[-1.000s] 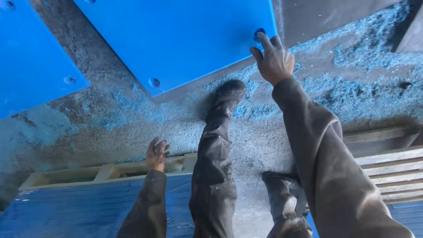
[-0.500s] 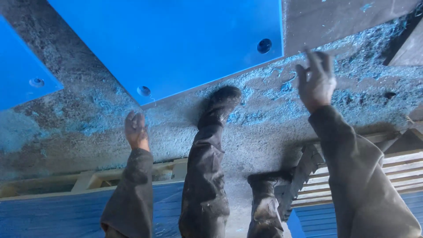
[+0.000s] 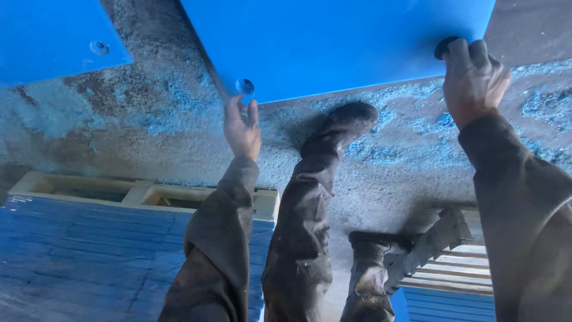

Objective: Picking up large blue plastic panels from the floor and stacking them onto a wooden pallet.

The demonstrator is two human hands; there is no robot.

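The blue panel (image 3: 339, 42) is lying across the top centre of the frame. The right hand (image 3: 473, 80) is hooking a corner hole at upper right, fingers clenched; the left hand (image 3: 241, 128) is reaching, grip released, toward the other hole (image 3: 245, 87). Lifting evenly from both corners looks wisest.

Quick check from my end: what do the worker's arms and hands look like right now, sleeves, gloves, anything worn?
Both hands, the left hand and the right hand, are bare, with no gloves; I can make out no rings or watch. Each arm is covered to the wrist by a long, loose sleeve of dark brownish-grey work cloth, left sleeve and right sleeve, creased and dusty, with no visible markings.
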